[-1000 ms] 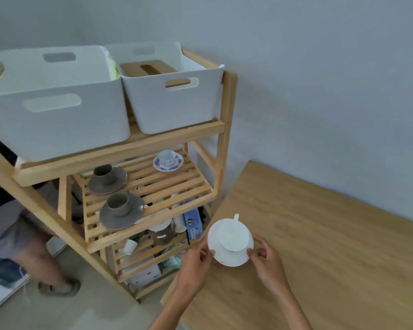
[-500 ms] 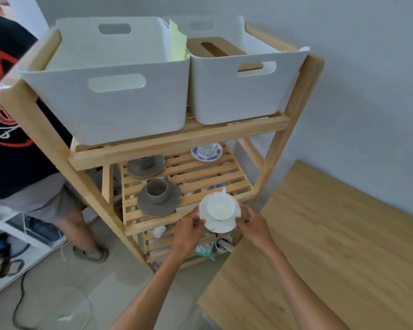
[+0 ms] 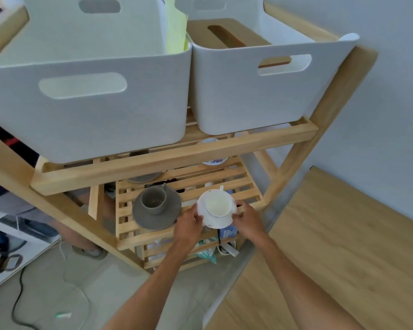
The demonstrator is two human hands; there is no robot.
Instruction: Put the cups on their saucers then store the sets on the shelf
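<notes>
A white cup [image 3: 218, 204] sits on a white saucer [image 3: 215, 221], and I hold the set over the front right of the slatted middle shelf [image 3: 246, 184]. My left hand [image 3: 188, 226] grips the saucer's left rim and my right hand [image 3: 248, 219] grips its right rim. To the left on the same shelf stands a grey cup [image 3: 153, 200] on a grey saucer [image 3: 156, 216]. Behind it, a second grey set [image 3: 144, 177] is mostly hidden by the upper rail. A blue-patterned saucer [image 3: 214, 161] shows at the back right.
Two large white bins [image 3: 88, 103] [image 3: 260, 91] fill the top shelf, overhanging the middle one. A wooden table [image 3: 332, 246] lies to the right. The lower shelf holds a blue box [image 3: 228, 233] and small items. A person's legs [image 3: 65, 229] stand left of the rack, cables on the floor.
My hands carried the white cup and saucer from the table's corner leftwards and forwards to the middle shelf. The view moved closer to the rack.
</notes>
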